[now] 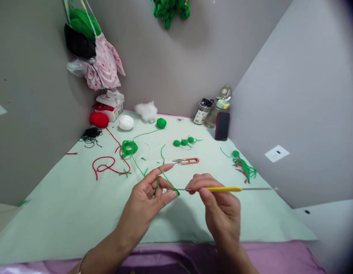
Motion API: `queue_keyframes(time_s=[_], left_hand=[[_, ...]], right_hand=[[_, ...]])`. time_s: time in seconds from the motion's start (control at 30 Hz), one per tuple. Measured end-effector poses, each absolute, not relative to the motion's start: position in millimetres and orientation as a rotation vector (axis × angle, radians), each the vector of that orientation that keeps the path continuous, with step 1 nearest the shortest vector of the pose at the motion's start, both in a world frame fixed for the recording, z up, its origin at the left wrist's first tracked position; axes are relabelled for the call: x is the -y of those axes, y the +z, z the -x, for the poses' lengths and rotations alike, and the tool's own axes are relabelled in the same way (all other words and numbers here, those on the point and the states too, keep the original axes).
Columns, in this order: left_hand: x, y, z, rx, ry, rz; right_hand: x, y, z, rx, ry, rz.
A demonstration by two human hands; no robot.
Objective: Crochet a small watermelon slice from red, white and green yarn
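Note:
A small green crochet piece point(176, 192) is pinched between the thumb and a finger of my left hand point(150, 194). Green yarn point(166, 176) runs from it over my raised left index finger. My right hand point(218, 203) grips a crochet hook point(224, 189) by its yellow handle, and the hook's metal tip meets the green piece. Beyond my hands lie orange-handled thread snips point(187, 161). A loose coil of green yarn point(129, 148) rests left of the snips, with a strand leading toward my left hand.
Red yarn point(99, 120), a white ball point(126, 123), stuffing point(147, 112) and a green ball point(161, 123) sit at the back. Small green balls point(184, 142) lie mid-table. A phone point(222, 126) leans at the back right, near green scraps point(245, 167).

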State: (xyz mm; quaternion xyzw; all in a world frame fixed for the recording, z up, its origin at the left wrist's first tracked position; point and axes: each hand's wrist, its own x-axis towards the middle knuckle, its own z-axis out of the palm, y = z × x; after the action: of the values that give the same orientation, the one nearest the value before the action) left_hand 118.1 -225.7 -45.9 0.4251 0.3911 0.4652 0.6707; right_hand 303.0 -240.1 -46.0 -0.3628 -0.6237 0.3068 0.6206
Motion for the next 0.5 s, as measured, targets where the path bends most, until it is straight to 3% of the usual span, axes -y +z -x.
queue_keyframes(time_s=[0.23,0.5], left_hand=[[225.6,-42.4,-117.1,-0.866,1.019,-0.922],[225.9,-40.9,-117.0,-0.902,1.051,-0.972]], right_hand=[[238.2,-50.1,-305.1,1.345,0.881,0.800],[240.6,-48.2,-302.4,1.446,0.699,0.815]])
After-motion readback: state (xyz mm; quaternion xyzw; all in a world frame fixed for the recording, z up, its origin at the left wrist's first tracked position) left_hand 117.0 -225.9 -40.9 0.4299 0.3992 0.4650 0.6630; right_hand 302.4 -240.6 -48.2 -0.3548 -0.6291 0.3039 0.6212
